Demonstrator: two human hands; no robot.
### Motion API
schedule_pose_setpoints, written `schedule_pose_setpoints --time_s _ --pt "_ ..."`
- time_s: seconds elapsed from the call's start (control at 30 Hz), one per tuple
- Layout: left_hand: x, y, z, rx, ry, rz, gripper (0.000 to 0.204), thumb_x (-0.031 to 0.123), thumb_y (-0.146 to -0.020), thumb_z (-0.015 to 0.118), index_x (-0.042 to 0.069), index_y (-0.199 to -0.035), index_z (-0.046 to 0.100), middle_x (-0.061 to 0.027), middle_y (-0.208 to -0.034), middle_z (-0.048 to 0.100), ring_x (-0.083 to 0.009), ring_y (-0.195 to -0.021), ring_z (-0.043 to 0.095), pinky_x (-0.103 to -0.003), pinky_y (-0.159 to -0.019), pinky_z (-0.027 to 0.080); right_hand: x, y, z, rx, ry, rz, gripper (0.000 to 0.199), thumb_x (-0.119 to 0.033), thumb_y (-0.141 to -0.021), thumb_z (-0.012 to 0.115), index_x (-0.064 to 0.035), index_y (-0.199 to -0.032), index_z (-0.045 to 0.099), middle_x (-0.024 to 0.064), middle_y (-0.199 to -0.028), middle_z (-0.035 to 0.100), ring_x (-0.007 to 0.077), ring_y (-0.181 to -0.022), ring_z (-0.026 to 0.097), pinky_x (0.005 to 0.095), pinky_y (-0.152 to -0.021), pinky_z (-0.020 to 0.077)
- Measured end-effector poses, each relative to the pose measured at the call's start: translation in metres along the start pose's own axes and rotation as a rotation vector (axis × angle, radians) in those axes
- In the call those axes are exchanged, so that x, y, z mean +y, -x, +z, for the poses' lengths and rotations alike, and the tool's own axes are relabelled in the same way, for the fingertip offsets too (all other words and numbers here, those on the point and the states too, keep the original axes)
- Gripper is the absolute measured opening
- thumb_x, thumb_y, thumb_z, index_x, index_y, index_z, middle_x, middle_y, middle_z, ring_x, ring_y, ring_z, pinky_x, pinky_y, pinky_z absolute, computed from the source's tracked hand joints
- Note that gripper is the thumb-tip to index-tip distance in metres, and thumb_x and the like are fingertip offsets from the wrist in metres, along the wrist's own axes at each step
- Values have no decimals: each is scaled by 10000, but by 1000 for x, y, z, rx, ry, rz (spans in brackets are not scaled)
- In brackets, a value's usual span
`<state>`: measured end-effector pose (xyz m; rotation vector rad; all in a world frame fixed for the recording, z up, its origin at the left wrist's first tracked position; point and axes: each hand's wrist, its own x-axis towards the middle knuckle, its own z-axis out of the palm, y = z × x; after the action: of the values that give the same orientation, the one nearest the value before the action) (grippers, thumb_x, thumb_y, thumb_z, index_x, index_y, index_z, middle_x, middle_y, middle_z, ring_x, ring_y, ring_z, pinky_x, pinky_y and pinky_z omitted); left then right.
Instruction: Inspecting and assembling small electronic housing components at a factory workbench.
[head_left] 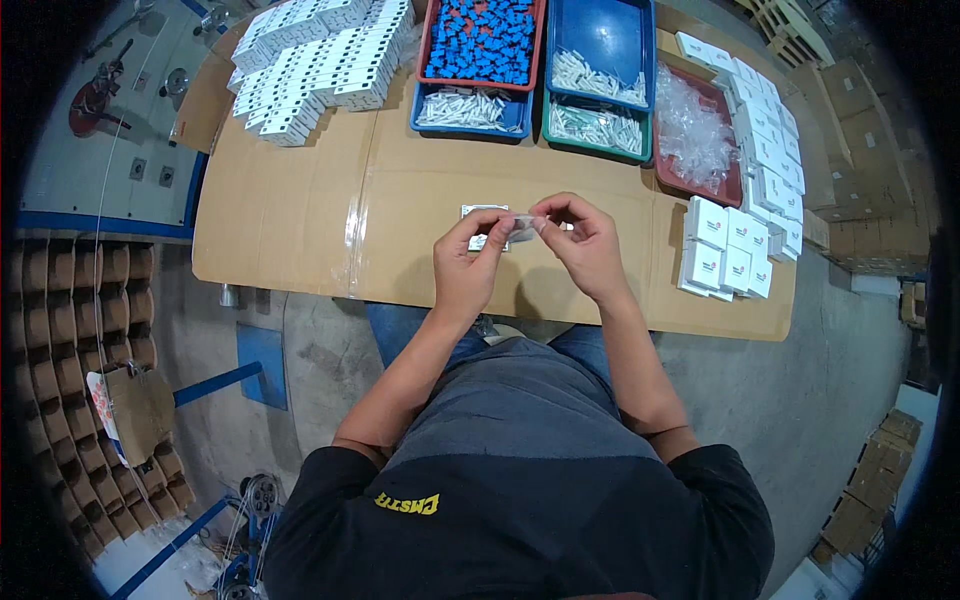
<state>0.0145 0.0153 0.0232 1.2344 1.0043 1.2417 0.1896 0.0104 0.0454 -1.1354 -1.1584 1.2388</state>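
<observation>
Both my hands are raised over the near middle of the cardboard-covered table (300,220). Between them is a small clear plastic bag (522,230), and its contents are too small to make out. My left hand (464,262) pinches the bag's left side between thumb and fingers. On the other side, my right hand (588,250) pinches its upper right edge. Under and behind my left fingers lies a small white box-like piece (484,208) with dark print, partly hidden.
Stacked white boxes (330,60) stand back left, with more white boxes (735,250) at right. Along the back are a red bin of blue parts (480,45), blue bins (598,28) and a green bin (598,150) with white pieces, and clear bags (692,125) in a red tray.
</observation>
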Motion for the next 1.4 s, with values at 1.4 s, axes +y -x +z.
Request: schedule_pose_setpoints --time_s 1.4 --pt "-84 70 -50 -309 21 -625 219 147 -1079 529 3 -1236 578 -55 -1064 668 -111 -871 647 -259 -804 530 120 57 -7 -311 -113 594 112 -11 -972 611 0 -1078 647 54 -838 675 108 -712 675 241 -609 554"
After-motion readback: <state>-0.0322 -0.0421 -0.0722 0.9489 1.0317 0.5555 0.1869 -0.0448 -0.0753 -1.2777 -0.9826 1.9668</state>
